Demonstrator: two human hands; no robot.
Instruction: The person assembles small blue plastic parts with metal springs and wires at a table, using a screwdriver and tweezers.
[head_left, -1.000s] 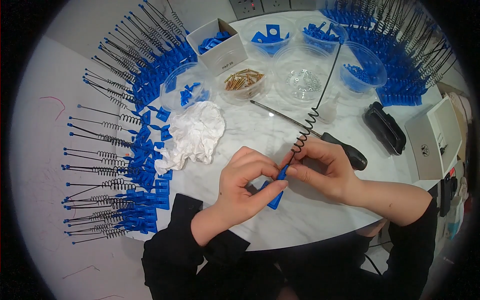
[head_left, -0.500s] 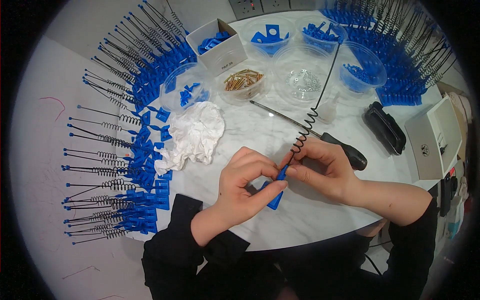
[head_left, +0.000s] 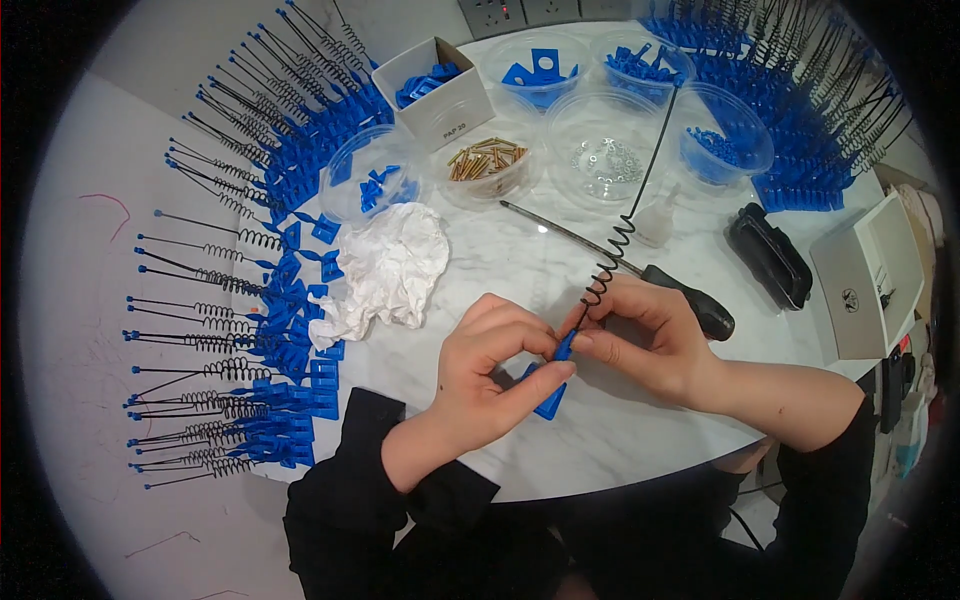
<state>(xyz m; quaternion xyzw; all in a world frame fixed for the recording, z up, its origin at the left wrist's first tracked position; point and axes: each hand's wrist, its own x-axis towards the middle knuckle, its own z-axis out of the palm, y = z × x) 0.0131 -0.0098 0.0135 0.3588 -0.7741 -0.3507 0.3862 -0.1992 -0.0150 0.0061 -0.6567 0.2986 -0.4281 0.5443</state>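
Note:
Over the front of the table, my left hand (head_left: 500, 360) and my right hand (head_left: 645, 340) meet on one blue plastic piece with a black coil spring (head_left: 604, 272). Thumb and fingers of both hands pinch its narrow blue neck (head_left: 564, 346). Below the fingers shows its flat blue base (head_left: 548, 398), partly covered by my left thumb. From the neck the spring rises to the upper right, then runs on as a straight black rod with a small blue cap (head_left: 679, 84). Just beyond my right hand lies a screwdriver (head_left: 690, 300) with a black handle.
Crumpled white tissue (head_left: 395, 265) lies left. Clear tubs hold brass-coloured pins (head_left: 487, 160), small metal nuts (head_left: 606, 160) and blue parts (head_left: 717, 146). A white box (head_left: 440, 105) stands behind. Rows of finished-looking spring pieces (head_left: 290, 300) line the left edge. A black case (head_left: 768, 258) lies right.

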